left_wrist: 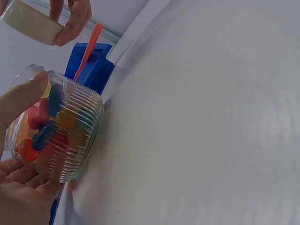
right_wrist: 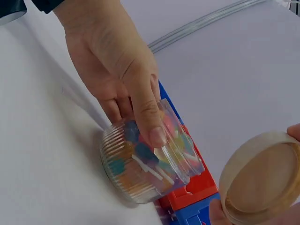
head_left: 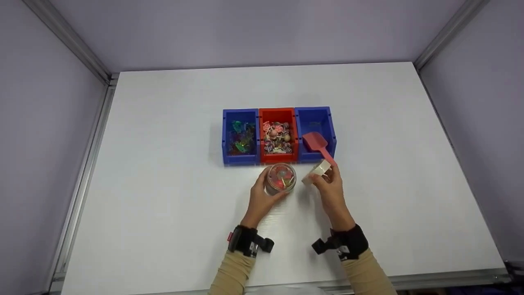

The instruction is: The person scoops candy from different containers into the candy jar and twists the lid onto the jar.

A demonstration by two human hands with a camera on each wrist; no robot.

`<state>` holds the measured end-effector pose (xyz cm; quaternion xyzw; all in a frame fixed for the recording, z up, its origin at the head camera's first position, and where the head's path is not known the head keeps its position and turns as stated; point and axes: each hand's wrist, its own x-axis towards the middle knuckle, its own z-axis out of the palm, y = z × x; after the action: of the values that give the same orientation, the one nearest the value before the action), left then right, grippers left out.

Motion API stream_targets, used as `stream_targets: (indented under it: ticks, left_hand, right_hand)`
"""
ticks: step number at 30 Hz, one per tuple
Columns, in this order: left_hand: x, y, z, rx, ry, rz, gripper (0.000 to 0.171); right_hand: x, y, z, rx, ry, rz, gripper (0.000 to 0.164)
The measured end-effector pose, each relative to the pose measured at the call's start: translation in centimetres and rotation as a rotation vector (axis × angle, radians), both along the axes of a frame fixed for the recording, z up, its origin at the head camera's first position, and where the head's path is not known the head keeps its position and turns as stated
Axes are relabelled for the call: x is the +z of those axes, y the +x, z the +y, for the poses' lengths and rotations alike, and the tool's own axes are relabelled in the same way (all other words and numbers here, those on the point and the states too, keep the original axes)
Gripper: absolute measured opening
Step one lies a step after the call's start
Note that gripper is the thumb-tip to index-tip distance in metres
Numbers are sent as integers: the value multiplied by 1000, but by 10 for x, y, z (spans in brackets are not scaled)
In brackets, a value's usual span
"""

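A clear ribbed jar holds colourful candies, some with white sticks. My left hand grips it round the side, thumb and fingers on opposite sides, as the left wrist view also shows. In the right wrist view the uncovered mouth of the jar faces the bins. My right hand pinches a round cream-coloured lid by its edge, to the right of the jar and apart from it. The lid's hollow inner side shows in the right wrist view.
Three joined bins stand just beyond the hands. The left blue bin contains shiny green and dark wrapped pieces, the red middle bin several lollipops. A pink scoop leans in the right blue bin. Walls enclose the white table.
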<state>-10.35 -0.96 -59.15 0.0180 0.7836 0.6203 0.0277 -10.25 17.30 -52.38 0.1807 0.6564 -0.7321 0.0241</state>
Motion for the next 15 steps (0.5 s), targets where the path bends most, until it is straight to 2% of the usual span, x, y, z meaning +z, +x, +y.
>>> stream_targets:
  ticks: [5, 9, 12, 15]
  left_hand:
    - [-1, -1, 0, -3, 8, -7, 88]
    - [-1, -2, -1, -11, 22, 1, 88]
    - [-2, -2, -1, -11, 28, -5, 89]
    - [-2, -1, -1, -14, 26, 0, 89]
  right_hand:
    - [-5, -5, -18, -136, -107, 79, 75]
    - [-11, -9, -34, -230, -172, 100, 71]
    - [-17, -10, -44, -258, -151, 98, 62]
    - [-22, -9, -50, -229, -85, 120, 60]
